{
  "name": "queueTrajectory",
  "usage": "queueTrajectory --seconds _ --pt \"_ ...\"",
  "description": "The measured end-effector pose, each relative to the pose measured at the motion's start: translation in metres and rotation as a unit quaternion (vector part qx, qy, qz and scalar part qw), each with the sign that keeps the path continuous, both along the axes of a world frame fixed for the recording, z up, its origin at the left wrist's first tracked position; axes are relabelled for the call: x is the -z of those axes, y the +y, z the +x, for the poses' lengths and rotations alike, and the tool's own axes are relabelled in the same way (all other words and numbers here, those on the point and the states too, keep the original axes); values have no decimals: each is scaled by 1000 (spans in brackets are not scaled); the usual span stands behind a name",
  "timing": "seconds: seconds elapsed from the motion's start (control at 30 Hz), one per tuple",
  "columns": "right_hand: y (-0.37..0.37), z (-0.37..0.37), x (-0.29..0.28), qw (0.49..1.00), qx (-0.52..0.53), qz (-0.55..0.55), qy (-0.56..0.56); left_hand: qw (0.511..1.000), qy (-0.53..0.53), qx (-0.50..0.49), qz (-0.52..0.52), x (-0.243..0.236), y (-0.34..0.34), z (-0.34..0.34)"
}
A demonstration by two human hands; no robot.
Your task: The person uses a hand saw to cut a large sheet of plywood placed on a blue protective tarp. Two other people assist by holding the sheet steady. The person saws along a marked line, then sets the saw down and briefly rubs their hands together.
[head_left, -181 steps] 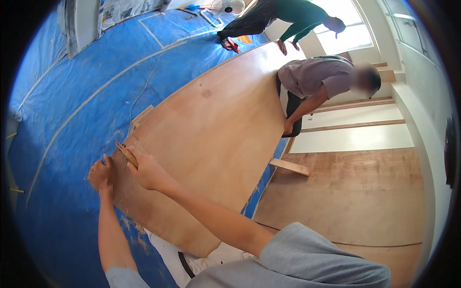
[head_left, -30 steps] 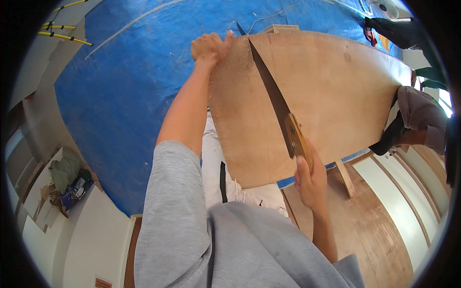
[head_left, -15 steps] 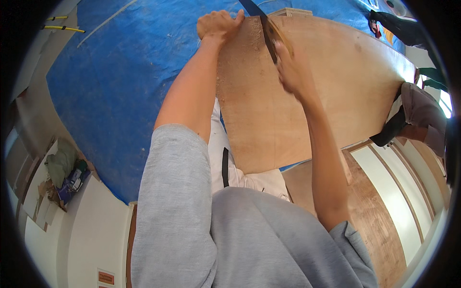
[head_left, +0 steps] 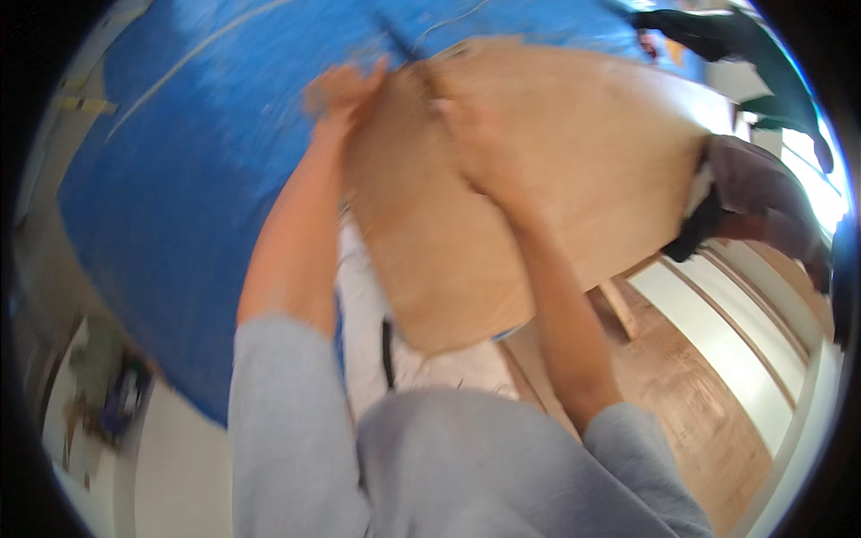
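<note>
Two grey sleeves (head_left: 291, 403) lie nearest. Beyond them, a wooden board (head_left: 574, 152) spreads beneath the right hand (head_left: 471, 130), which is curled round the handle of a saw (head_left: 404, 43); its blade slants just right of the left hand (head_left: 345, 90). That hand is at the board's corner, too blurred to tell its grip. Blue sheeting (head_left: 197, 179) extends beyond; a crouching person (head_left: 762, 184) is well to the right.

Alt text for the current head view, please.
A person's right hand grips a handsaw at the far edge of a large brown wooden board, the left hand at its far left corner, both motion-blurred. Blue sheeting spreads to the left; at right are a co-worker in a grayish shirt and another in dark green.
</note>
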State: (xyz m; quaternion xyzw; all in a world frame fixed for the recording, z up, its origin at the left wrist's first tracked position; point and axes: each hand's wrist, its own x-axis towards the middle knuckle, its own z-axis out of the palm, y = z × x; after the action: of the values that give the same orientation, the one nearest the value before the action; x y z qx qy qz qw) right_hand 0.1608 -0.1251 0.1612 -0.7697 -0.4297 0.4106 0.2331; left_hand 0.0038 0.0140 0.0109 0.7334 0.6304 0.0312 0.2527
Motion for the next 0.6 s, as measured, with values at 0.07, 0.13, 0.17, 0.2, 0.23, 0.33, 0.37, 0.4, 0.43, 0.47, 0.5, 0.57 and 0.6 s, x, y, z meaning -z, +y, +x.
queueTrajectory --seconds 0.07,0.13,0.17,0.2,0.23,0.33,0.37,0.4,0.43,0.47,0.5,0.57,0.6 --pt "25 5 36 999 -21 28 -11 998 -18 -16 -51 -1 -1 1" --pt "36 10 43 999 -32 38 -11 998 26 -17 -50 -6 -3 5" --pt "39 12 38 999 -36 36 -8 999 42 -18 -1 -11 -7 5" --pt "40 14 28 998 -43 35 -12 998 60 -13 28 -15 -6 7" --pt "42 14 21 998 -49 32 -17 997 50 -13 49 -18 -9 9" --pt "43 11 7 999 -5 38 1 997 70 -18 29 -20 -5 6" --pt "43 9 9 998 2 52 42 997 71 -21 34 -18 -6 8" --pt "43 7 12 997 42 62 31 997 74 -15 18 -16 -4 5" --pt "44 6 16 995 50 78 38 997 71 -13 18 -14 -5 5" --pt "44 4 20 995 35 71 65 997 75 -18 16 -12 -3 4" --pt "44 3 23 996 41 63 51 997 70 -19 16 -11 -3 4" --pt "44 2 24 998 27 20 60 997 78 -24 17 -11 -2 4" --pt "44 4 22 998 29 -4 60 997 78 -25 13 -11 -2 5"
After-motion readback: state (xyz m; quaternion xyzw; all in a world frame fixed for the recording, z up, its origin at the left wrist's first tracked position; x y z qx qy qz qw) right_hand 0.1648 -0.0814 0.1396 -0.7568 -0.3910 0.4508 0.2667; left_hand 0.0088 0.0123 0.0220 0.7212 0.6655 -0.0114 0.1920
